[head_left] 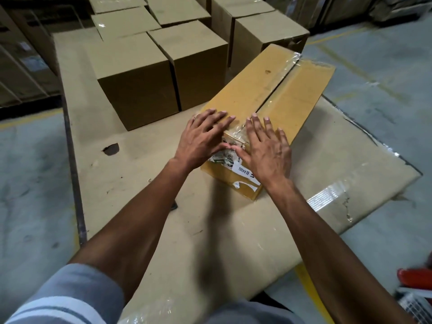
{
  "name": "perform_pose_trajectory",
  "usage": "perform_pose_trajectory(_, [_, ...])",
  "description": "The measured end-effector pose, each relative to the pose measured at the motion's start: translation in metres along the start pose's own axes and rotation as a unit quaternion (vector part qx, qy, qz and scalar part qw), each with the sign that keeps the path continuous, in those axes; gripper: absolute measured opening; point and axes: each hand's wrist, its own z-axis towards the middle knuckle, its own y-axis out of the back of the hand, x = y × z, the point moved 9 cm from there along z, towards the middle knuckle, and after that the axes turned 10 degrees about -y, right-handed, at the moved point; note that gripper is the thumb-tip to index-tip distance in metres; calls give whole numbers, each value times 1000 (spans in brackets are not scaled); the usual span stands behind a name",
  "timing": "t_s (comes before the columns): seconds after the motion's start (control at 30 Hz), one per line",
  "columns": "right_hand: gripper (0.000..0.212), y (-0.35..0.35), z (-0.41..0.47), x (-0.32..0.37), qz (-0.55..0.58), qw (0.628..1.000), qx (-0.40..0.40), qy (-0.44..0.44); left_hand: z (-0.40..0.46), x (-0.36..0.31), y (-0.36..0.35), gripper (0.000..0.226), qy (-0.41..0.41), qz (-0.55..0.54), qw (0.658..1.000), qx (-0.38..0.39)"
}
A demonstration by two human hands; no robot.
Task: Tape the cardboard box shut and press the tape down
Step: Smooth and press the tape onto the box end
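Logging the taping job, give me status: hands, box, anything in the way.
Left hand and right hand flat, open, pressing the near end of the box. Clear tape runs along the top seam. Nothing blocking.

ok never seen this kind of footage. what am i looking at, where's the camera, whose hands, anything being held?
There is no machine here. One wide-angle camera sits on a person's head and looks forward and down, so the arms enter from the bottom. The left hand and right hand lie flat with fingers spread on the near end of a long cardboard box, pressing clear tape that runs along its top seam. Neither hand grips anything. The box rests on flattened cardboard sheets. Plain closed boxes stand behind it. A red item shows at the lower right edge; I cannot tell what it is.
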Motion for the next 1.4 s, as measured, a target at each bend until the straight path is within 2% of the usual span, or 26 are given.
perform_pose_trajectory(0.2, [117,-10,2,-1,-34,999,35,8,0,-3,2,98,-18,16,999,32])
perform_pose_trajectory(0.3, [104,-5,-1,-1,-16,999,40,21,0,-6,7,97,-33,34,998,46])
perform_pose_trajectory(0.4, [76,4,-2,0,36,999,31,18,8,-8,14,78,-49,55,996,55])
perform_pose_trajectory(0.47, [67,7,-2,1,41,999,21,12,14,-11,14,70,-56,53,995,57])
perform_pose_trajectory(0.77, [69,4,-3,3,14,999,13,26,13,-10,8,64,-57,27,998,30])
perform_pose_trajectory(0.9, [80,-1,-3,3,-18,999,26,38,11,-10,10,73,-63,26,997,34])
perform_pose_trajectory(1.07, [81,-1,-3,3,-24,998,32,44,7,-14,8,94,-67,53,995,57])
perform_pose_trajectory(1.27, [82,-1,-3,1,-24,996,45,66,6,-21,15,90,-55,55,995,66])
perform_pose_trajectory(1.4, [79,0,-6,-2,-8,996,47,77,2,-26,19,77,-50,56,995,71])
